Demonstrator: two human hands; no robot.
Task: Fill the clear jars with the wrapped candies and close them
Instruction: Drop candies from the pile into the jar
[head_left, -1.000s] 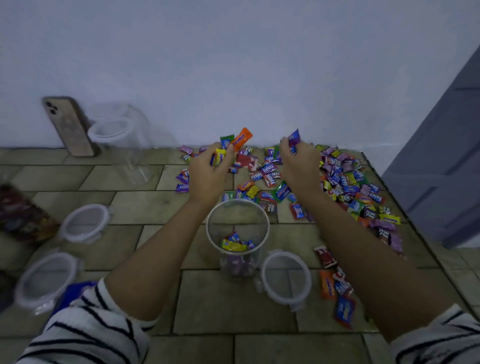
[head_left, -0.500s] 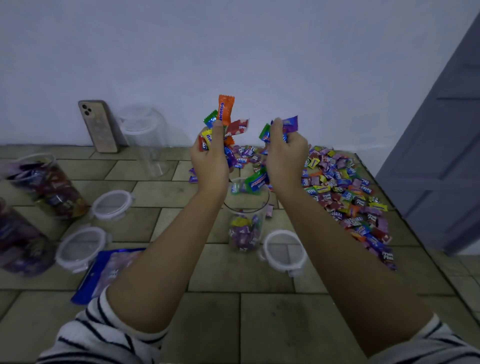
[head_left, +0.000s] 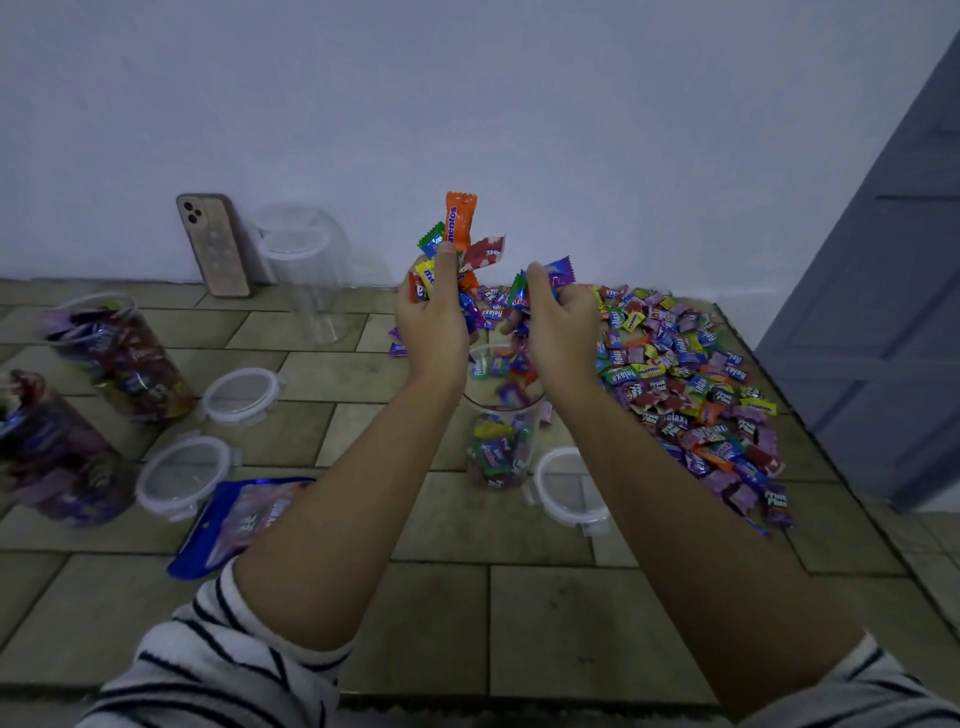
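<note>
My left hand (head_left: 434, 322) grips a bunch of wrapped candies, an orange one (head_left: 458, 221) sticking up on top. My right hand (head_left: 558, 322) holds another bunch, a purple wrapper (head_left: 557, 270) poking out. Both hands hover just above an open clear jar (head_left: 501, 441) standing on the floor, partly filled. Some blurred candies (head_left: 511, 392) are falling into its mouth. The big candy pile (head_left: 691, 395) lies to the right of the jar. The jar's lid (head_left: 563, 486) rests beside its base.
An empty clear jar (head_left: 306, 275) and a phone (head_left: 214, 244) stand by the wall. Two candy-filled jars (head_left: 119, 356) (head_left: 54, 452) without lids are at the left, with two lids (head_left: 241, 395) (head_left: 184, 473) and a blue bag (head_left: 244, 519) nearby. A grey door (head_left: 893, 291) is on the right.
Both hands lifted handfuls of candy off the pile and brought them back over the open jar. Candies have begun dropping from the right hand into it.
</note>
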